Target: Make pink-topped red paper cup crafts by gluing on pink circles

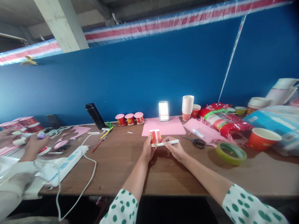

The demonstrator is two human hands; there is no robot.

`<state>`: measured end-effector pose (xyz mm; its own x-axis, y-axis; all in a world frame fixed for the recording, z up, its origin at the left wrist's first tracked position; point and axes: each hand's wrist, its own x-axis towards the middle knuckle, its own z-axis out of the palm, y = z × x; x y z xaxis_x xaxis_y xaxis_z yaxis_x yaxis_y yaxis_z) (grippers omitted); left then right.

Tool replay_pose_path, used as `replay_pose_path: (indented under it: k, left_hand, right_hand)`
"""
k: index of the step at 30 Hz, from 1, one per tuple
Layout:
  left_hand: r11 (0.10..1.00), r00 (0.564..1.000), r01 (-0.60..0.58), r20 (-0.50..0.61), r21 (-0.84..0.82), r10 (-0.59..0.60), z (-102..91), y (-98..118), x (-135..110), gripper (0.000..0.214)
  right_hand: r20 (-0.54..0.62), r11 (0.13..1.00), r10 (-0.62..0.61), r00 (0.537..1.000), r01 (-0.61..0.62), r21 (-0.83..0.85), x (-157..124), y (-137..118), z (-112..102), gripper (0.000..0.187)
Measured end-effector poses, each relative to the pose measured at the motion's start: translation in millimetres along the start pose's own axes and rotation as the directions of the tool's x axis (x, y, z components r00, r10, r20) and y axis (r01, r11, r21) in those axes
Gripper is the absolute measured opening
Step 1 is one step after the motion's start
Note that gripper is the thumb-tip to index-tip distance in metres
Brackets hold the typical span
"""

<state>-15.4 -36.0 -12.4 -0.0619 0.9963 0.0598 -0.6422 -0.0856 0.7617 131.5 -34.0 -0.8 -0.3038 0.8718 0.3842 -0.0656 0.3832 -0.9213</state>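
- A red-and-white paper cup (158, 134) was held over the front part of the bench (116, 165).
- The left hand (147, 149) grasped the cup, with the thumb along its left side.
- The right hand (175, 150) pinched a white pen (172, 142); one end met the cup's lower edge, though whether it truly touched could not be told.
- The cup looked light and thin-walled, apt to dent under a hard squeeze and perhaps slightly slick; a gentle hold around its side, close to the stiffer rim or base, would suit it.
- The pen seemed light and rigid, best held near its working end.
- Pink paper (174, 129) lay just behind; scissors (199, 143) and a tape roll (230, 160) were to the right.
- Three red cups with pink discs (130, 119) stood farther left.
- At the far left, a co-worker's hand (37, 145) held a partly blurred object.
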Motion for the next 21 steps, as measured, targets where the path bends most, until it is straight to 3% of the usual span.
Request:
replay_pose_path:
  k: [6,12,21]
  left_hand:
    - [1.000,1.000,0.014,0.022,-0.002,-0.014,0.4,0.4,0.0,0.041]
    - [1.000,1.000,0.018,-0.001,-0.016,-0.018,-1.0,-0.1,1.1,0.037]
    - [1.000,1.000,0.024,-0.001,-0.018,-0.024,-0.8,-0.6,2.0,0.041]
  right_hand:
    - [-0.065,0.998,0.028,0.997,-0.024,0.065,1.4,-0.5,0.1,0.025]
    - [0.009,0.996,0.046,0.999,-0.046,0.078,1.1,0.0,0.8,0.025]
    - [-0.051,0.983,0.109,0.993,-0.100,0.153,3.5,-0.3,0.8,0.028]
